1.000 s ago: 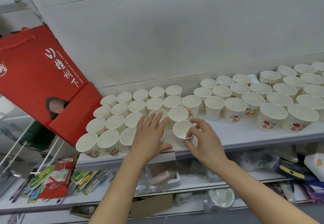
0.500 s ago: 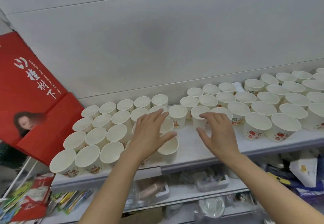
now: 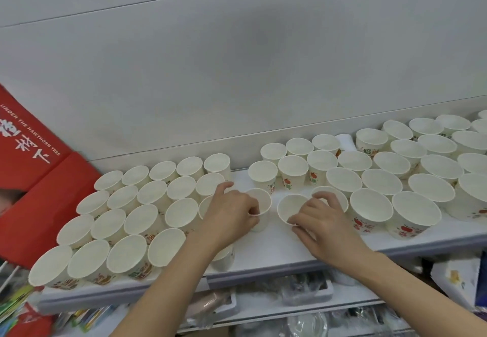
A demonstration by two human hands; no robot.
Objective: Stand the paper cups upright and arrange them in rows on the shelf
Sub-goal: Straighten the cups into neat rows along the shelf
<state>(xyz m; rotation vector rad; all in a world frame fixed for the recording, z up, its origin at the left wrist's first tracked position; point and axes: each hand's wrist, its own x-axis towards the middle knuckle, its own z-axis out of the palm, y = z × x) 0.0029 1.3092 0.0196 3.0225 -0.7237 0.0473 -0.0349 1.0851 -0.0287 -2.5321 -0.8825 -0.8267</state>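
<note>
A: Which cups are being handled?

B: Two, in the gap at the middle of the shelf (image 3: 274,255). The left hand (image 3: 229,215) is pinching the near rim of one upright cup (image 3: 261,211), thumb inside and fingers outside. The right hand (image 3: 325,227) is gripping the near rim of a second upright cup (image 3: 291,209), just right of the first.

A: Are those two cups touching?

B: They are standing just beside each other, with a narrow strip of shelf showing between them. A third cup (image 3: 332,197) is sitting right behind the right hand's fingers, partly hidden by them.

A: And the others?

B: A left block of cups (image 3: 131,220) is standing upright in tidy rows running from the back of the shelf to its front edge, rims nearly touching. A right group of cups (image 3: 395,178) is standing upright too, printed with red fruit, packed more loosely. One white cup (image 3: 346,140) is lying on its side against the back among them.

A: What is lying around the shelf?

B: A red bag (image 3: 29,168) with white lettering is leaning at the left end. Below, a lower shelf (image 3: 350,297) is holding packaged goods, too blurred to name.
</note>
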